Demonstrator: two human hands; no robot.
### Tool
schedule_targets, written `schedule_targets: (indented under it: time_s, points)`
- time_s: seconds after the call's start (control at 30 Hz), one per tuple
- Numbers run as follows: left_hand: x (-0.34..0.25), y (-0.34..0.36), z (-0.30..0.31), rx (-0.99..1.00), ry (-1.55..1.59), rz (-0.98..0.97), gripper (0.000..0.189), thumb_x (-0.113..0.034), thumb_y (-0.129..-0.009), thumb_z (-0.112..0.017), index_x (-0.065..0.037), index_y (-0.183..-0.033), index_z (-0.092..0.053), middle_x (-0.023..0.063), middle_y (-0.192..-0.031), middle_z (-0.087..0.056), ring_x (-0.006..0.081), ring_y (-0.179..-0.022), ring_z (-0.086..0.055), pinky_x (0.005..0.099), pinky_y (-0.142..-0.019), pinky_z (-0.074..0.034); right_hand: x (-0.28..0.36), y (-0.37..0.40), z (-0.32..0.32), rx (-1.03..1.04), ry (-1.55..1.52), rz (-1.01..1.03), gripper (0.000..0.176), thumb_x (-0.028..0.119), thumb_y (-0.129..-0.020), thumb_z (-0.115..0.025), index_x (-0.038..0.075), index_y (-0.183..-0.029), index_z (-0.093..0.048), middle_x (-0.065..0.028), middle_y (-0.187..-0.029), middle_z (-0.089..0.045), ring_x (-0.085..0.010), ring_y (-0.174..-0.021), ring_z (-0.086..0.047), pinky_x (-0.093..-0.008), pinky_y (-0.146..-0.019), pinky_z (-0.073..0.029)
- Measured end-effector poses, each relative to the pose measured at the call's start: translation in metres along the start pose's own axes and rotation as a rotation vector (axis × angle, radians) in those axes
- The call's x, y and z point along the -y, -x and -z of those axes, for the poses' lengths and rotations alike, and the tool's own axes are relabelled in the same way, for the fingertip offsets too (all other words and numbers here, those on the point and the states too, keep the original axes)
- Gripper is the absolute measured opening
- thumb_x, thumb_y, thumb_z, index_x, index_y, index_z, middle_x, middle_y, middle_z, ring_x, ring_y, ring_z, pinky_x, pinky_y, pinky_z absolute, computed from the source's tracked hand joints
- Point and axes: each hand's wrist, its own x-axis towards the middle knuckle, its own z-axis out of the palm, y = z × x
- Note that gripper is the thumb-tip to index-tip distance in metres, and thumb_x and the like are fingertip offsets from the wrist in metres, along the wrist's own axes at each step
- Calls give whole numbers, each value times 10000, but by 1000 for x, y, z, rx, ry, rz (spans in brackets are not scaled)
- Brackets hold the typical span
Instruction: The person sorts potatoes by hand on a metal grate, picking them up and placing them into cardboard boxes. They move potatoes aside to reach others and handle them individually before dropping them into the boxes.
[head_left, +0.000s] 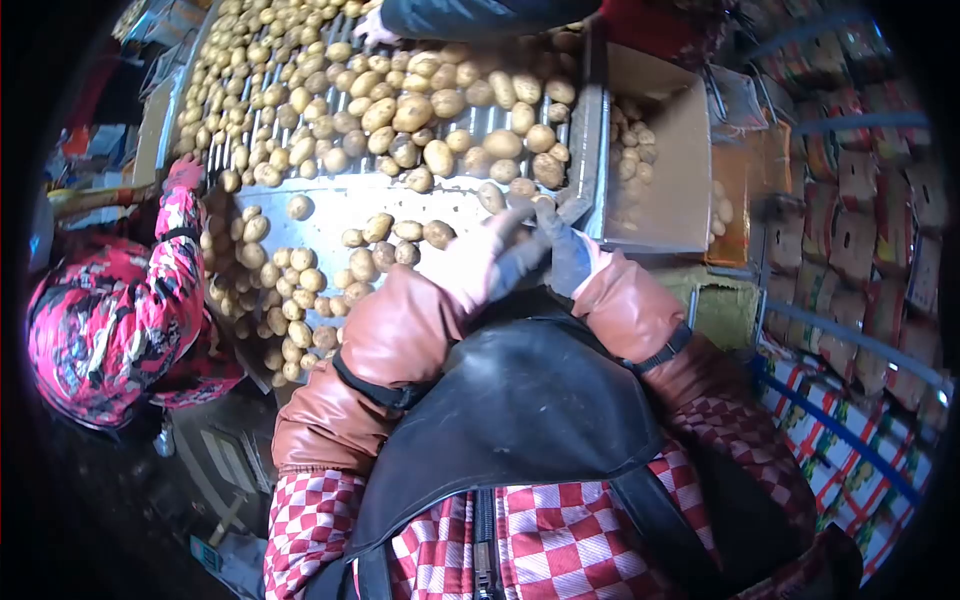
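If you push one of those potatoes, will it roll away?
Probably: the potatoes look rounded and lie loose on the metal table. Lumpy shapes suggest a wobbly, short roll. They look firm, so likely not squashy.

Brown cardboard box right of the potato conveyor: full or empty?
Partly filled: the brown cardboard box holds few pale potatoes; most inside shows bare.

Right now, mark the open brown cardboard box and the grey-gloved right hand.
Open brown cardboard box (672, 185): head view, bare inner wall.
Grey-gloved right hand (567, 256): head view, back of the glove.
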Motion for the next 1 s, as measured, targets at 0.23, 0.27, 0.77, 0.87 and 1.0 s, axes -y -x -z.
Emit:
schedule_targets:
  time_s: [0.23,0.27,0.77,0.87,1.0]
  points:
    - [14,6,3,92,-39,78,453,-311,-988,-571,-57,-1359,-509,128,-1178,-638,225,-1103,-599,359,-905,-487,-20,-12,26,93,-547,-200,467,313,-938,-584,14,-1292,-527,-122,-1099,-657,-231,-997,-644,-366,-928,-514]
    - [22,8,-1,102,17,69,474,-304,-986,-578,-67,-1387,-491,131,-1205,-635,227,-1110,-601,355,-914,-486,-17,-9,46,72,-487,-221,471,303,-920,-611,14,-1284,-533,-128,-1090,-656,-229,-974,-647,-364,-894,-529]
    - [124,136,12,-344,-604,368,627,-306,-839,-693,-112,-1391,-468,160,-1372,-469,362,-1297,-408,512,-1046,-345,74,-141,9,-249,1811,14,504,317,-887,-663,167,-1350,-535,-163,-1286,-601,-336,-1184,-571,-427,-1019,-438]
    - [139,165,15,-531,-536,460,589,-270,-846,-695,-93,-1369,-489,185,-1359,-507,408,-1293,-430,550,-1066,-316,88,-150,18,-48,1448,-174,485,301,-890,-643,154,-1341,-542,-155,-1113,-675,-244,-1014,-645,-354,-844,-533]
    - [149,203,7,-658,-563,598,630,-285,-817,-719,-92,-1372,-491,194,-1367,-492,414,-1292,-422,553,-1073,-311,76,-128,56,-49,-21,-112,418,236,-946,-568,61,-1323,-524,-138,-1038,-656,-291,-871,-669,-459,-820,-584]
